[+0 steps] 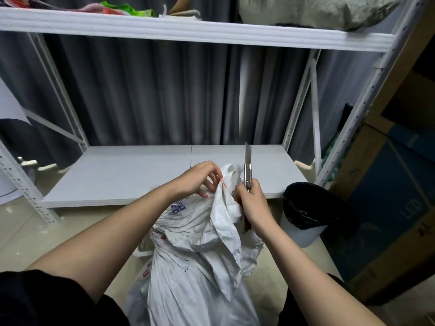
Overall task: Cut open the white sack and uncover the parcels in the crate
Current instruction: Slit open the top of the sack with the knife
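Note:
A white woven sack (200, 260) with blue and red print stands crumpled on the floor in front of me, its gathered top raised. My left hand (200, 178) pinches the sack's top by a thin red string. My right hand (253, 203) grips a utility knife (247, 165) upright, its blade extended above the sack's neck, just right of the pinched fabric. A white crate edge (143, 251) peeks out under the sack's left side. No parcels show.
A low white shelf board (131, 170) lies just behind the sack, with white rack uprights on both sides. A white bin with a black liner (306, 212) stands at the right. Cardboard boxes (388, 208) fill the far right. Grey curtains hang behind.

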Tool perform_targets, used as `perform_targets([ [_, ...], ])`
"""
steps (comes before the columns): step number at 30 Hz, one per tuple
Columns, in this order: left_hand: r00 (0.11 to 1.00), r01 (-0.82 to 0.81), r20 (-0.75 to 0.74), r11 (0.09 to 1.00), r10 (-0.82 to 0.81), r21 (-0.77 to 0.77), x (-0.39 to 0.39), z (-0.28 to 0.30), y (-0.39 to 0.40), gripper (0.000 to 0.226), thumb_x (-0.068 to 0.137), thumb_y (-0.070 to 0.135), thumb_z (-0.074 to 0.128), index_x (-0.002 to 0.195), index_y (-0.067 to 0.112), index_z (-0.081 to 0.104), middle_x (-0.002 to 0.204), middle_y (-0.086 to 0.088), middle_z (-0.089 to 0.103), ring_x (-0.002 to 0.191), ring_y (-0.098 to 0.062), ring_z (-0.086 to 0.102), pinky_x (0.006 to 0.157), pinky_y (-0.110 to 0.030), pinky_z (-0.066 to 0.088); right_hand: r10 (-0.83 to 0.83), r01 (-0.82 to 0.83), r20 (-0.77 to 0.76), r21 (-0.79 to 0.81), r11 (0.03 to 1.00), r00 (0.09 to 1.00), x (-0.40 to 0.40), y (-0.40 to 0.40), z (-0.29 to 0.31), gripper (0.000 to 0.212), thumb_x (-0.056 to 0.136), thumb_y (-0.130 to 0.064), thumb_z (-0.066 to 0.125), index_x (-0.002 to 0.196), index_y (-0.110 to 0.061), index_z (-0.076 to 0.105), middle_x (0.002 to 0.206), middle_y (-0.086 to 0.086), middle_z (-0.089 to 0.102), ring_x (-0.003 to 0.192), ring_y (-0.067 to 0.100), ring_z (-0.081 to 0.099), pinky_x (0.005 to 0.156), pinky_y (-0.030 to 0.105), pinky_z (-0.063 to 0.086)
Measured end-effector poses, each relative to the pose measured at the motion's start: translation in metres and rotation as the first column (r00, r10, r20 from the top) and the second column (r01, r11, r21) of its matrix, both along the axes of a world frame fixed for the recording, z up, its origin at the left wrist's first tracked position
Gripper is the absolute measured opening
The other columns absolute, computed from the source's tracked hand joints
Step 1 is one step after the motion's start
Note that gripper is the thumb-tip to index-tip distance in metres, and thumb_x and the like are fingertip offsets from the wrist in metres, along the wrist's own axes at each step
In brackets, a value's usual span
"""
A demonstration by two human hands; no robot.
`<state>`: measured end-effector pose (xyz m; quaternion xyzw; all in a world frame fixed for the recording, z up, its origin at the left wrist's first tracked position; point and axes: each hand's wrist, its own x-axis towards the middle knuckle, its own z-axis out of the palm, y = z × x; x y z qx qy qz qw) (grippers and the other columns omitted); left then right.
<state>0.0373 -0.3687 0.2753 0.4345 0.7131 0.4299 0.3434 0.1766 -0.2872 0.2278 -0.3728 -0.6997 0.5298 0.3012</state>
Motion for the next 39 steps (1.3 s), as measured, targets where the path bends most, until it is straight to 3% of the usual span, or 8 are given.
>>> perform_targets([
  [5, 0.965, 0.022, -0.262, 0.992, 0.01, 0.121, -0.004, -0.005, 0.003, 0.027, 0.085, -0.002, 0.052, 0.079, 0.024, 0.052, 0.081, 0.008, 0.06, 0.073, -0.019, 0.055, 0.064, -0.029, 0.048, 0.031, -0.04, -0.119, -0.077, 0.996, 0.992, 0.001, 0.019, 0.01, 0.031, 0.082, 0.001, 0.061, 0.1, -0.012, 0.04, 0.086, -0.003, 0.056, 0.07, 0.008, 0.056, 0.064, 0.017, 0.046],
  [13, 0.991, -0.082, -0.078, 0.964, 0.105, 0.253, 0.019, -0.021, 0.011, 0.021, 0.092, 0.004, 0.049, 0.096, 0.025, 0.05, 0.108, -0.005, 0.054, 0.074, -0.015, 0.057, 0.073, -0.023, 0.045, 0.073, -0.086, -0.057, -0.293, 0.952, 0.996, -0.016, 0.007, -0.005, 0.062, 0.062, -0.058, 0.073, 0.103, -0.013, 0.065, 0.095, 0.009, 0.074, 0.087, 0.024, 0.072, 0.087, 0.047, 0.055],
  [18, 0.878, -0.376, -0.303, 0.926, 0.369, 0.038, 0.034, -0.039, 0.021, 0.06, 0.094, 0.046, 0.046, 0.144, 0.015, 0.031, 0.142, -0.009, 0.042, 0.128, -0.025, 0.045, 0.105, -0.039, 0.039, -0.112, 0.01, -0.225, -0.412, 0.911, 0.968, -0.015, 0.001, -0.004, 0.022, 0.079, -0.025, 0.075, 0.086, -0.011, 0.06, 0.079, 0.007, 0.069, 0.062, 0.013, 0.066, 0.057, 0.021, 0.052],
  [20, 0.894, -0.346, -0.333, 0.934, 0.301, -0.083, 0.034, -0.044, 0.022, 0.051, 0.094, 0.055, 0.039, 0.118, 0.014, 0.057, 0.131, -0.013, 0.056, 0.118, -0.031, 0.054, 0.089, -0.036, 0.046, -0.158, 0.101, -0.185, -0.285, 0.953, 0.97, -0.015, 0.004, -0.004, 0.013, 0.089, -0.016, 0.063, 0.097, -0.01, 0.055, 0.081, 0.002, 0.064, 0.066, 0.012, 0.062, 0.054, 0.02, 0.048],
  [23, 0.891, -0.34, -0.334, 0.939, 0.306, -0.045, 0.033, -0.045, 0.019, 0.037, 0.094, 0.044, 0.045, 0.068, 0.019, 0.055, 0.084, -0.007, 0.069, 0.082, -0.03, 0.063, 0.06, -0.028, 0.036, -0.122, 0.119, -0.049, -0.058, 0.991, 0.991, -0.016, 0.008, -0.004, 0.012, 0.093, -0.021, 0.055, 0.099, -0.012, 0.05, 0.086, 0.0, 0.06, 0.081, 0.02, 0.059, 0.065, 0.028, 0.043],
  [29, 0.812, -0.425, -0.43, 0.905, 0.394, 0.029, 0.009, -0.038, 0.012, 0.036, 0.09, 0.018, 0.045, 0.056, 0.016, 0.036, 0.059, -0.004, 0.037, 0.063, -0.023, 0.032, 0.059, -0.03, 0.026, -0.145, 0.14, 0.056, 0.089, 0.986, 0.988, -0.01, 0.013, -0.001, 0.015, 0.096, -0.027, 0.051, 0.098, -0.012, 0.048, 0.077, -0.006, 0.054, 0.083, 0.025, 0.057, 0.074, 0.035, 0.042],
  [35, 0.864, -0.503, -0.04, 0.862, 0.501, -0.06, -0.02, -0.022, 0.015, 0.034, 0.09, 0.001, 0.034, 0.059, 0.015, 0.033, 0.06, -0.003, 0.032, 0.055, -0.023, 0.027, 0.049, -0.028, 0.023, -0.201, 0.152, 0.199, 0.236, 0.96, 0.959, -0.011, 0.016, -0.001, 0.021, 0.099, -0.023, 0.045, 0.107, -0.004, 0.045, 0.092, 0.018, 0.062, 0.09, 0.039, 0.059, 0.071, 0.04, 0.043],
  [39, 0.803, -0.527, 0.293, 0.848, 0.519, -0.06, -0.012, -0.017, 0.012, 0.036, 0.098, 0.026, 0.029, 0.072, 0.01, 0.048, 0.066, -0.004, 0.05, 0.059, -0.019, 0.047, 0.058, -0.028, 0.04, -0.183, 0.079, 0.228, 0.402, 0.912, 0.956, -0.018, 0.004, 0.0, 0.018, 0.096, -0.015, 0.044, 0.111, -0.005, 0.042, 0.094, 0.02, 0.064, 0.087, 0.041, 0.058, 0.068, 0.043, 0.043],
])
